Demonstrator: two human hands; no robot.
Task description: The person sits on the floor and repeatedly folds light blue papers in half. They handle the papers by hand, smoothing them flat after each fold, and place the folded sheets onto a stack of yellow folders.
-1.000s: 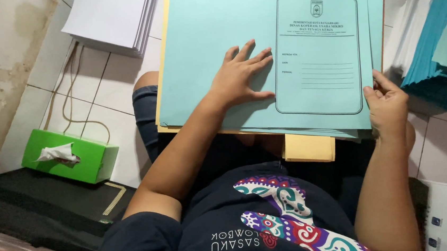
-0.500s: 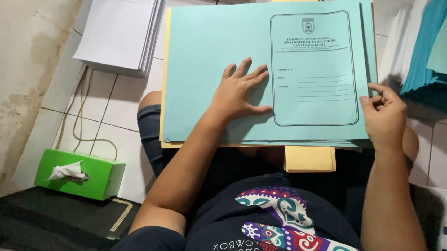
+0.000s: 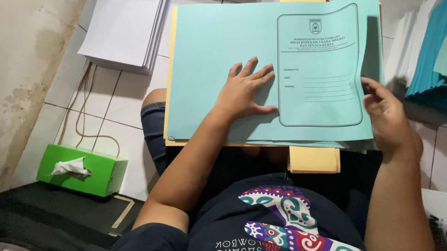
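While spread flat, left hand [image 3: 244,89] on blue folder [image 3: 217,51]

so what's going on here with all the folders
A seated person has a stack of light blue paper folders on their lap, over yellow ones. The left hand lies flat on the top folder, while the right hand grips the stack's right edge. A green tissue box and a pile of white paper sit on the tiled floor.

Green tissue box [image 3: 84,170] on floor, lower left.
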